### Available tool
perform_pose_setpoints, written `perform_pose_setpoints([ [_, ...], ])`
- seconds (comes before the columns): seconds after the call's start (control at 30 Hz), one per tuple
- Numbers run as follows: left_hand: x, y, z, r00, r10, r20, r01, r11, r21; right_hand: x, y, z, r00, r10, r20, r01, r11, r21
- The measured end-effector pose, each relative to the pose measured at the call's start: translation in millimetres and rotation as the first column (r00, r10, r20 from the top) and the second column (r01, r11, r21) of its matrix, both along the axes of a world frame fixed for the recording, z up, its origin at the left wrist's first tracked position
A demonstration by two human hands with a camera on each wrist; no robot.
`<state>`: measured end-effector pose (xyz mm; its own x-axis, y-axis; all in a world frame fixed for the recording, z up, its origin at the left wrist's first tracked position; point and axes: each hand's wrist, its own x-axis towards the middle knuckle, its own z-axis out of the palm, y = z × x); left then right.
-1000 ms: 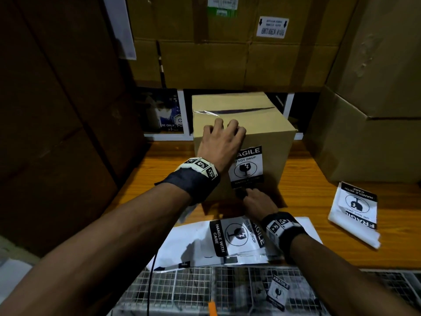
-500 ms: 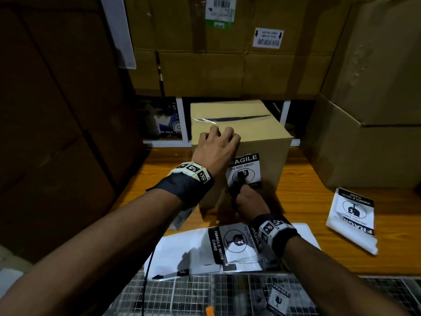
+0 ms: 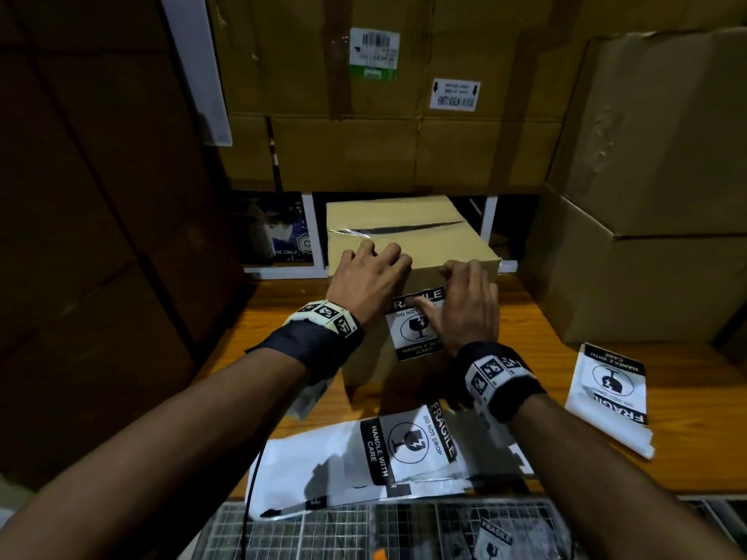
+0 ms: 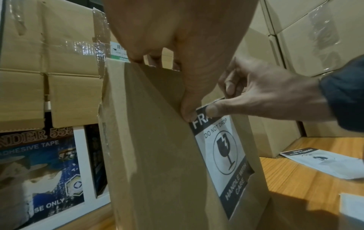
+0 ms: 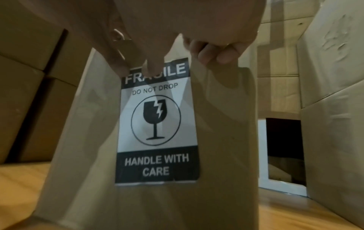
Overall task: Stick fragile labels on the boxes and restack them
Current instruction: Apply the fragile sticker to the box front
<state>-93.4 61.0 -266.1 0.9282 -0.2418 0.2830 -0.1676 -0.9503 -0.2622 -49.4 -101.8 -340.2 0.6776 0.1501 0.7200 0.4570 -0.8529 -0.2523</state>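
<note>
Head view shows both hands on the small cardboard box (image 3: pixel 408 252) that stands on the wooden table (image 3: pixel 566 357). The left hand (image 3: pixel 370 278) lies over the box's near top edge, fingers bent over onto the lid and thumb down on the front face, steadying it more than gripping it. The right hand (image 3: pixel 469 305) lies flat and loosely spread against the front face, its thumb and fingertips pressing the top band of the fragile label (image 3: pixel 418 329); it holds nothing. In the right wrist view the label (image 5: pixel 156 121) sits upright and flat on the face, with only its bottom edge looking slightly unseated. So the sticking on this box looks nearly done: what seems left is a last rub along the lower edge, then lifting the box back onto a stack. Both forearms reach forward and slightly inward, wrists low. A sheet of backing paper with another label (image 3: pixel 404 442) lies on the table just in front of the box, and a further label sheet (image 3: pixel 610 394) lies well to the right. Large cartons (image 3: pixel 384 115) stand behind and to the right; whether any of them still need labels cannot be told.
</note>
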Motion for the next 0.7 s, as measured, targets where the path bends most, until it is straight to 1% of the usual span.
perform_pose_setpoints([
  [0.1, 1, 2, 3, 1.0, -0.01, 0.008, 0.01, 1.0, 0.001, 4, -7, 7, 0.999, 0.041, -0.027, -0.04, 0.998, 0.057],
  [0.2, 2, 3, 2, 1.0, -0.013, 0.008, 0.013, 1.0, -0.009, 8, -19, 15, 0.998, 0.064, 0.023, -0.064, 0.998, 0.016],
  [0.3, 3, 3, 1, 1.0, -0.017, 0.001, 0.017, 1.0, -0.004, 9, -26, 19, 0.994, 0.103, 0.035, -0.102, 0.994, -0.03],
  [0.4, 4, 3, 2, 1.0, -0.023, 0.005, 0.023, 1.0, 0.009, 10, -30, 19, 0.992, 0.109, 0.057, -0.108, 0.994, -0.031],
  [0.5, 3, 3, 2, 1.0, -0.017, 0.006, 0.017, 1.0, 0.013, 10, -31, 19, 0.992, 0.127, -0.008, -0.127, 0.992, -0.015],
  [0.57, 3, 3, 1, 1.0, -0.012, 0.009, 0.012, 1.0, 0.016, 8, -31, 20, 0.993, 0.104, -0.061, -0.108, 0.992, -0.067],
  [0.63, 4, 3, 1, 1.0, -0.013, 0.012, 0.012, 1.0, 0.021, 6, -32, 22, 0.995, 0.088, -0.056, -0.094, 0.989, -0.115],
  [0.7, 4, 4, 2, 1.0, -0.011, 0.005, 0.011, 1.0, 0.017, 6, -32, 25, 0.994, 0.108, -0.031, -0.11, 0.988, -0.104],
])
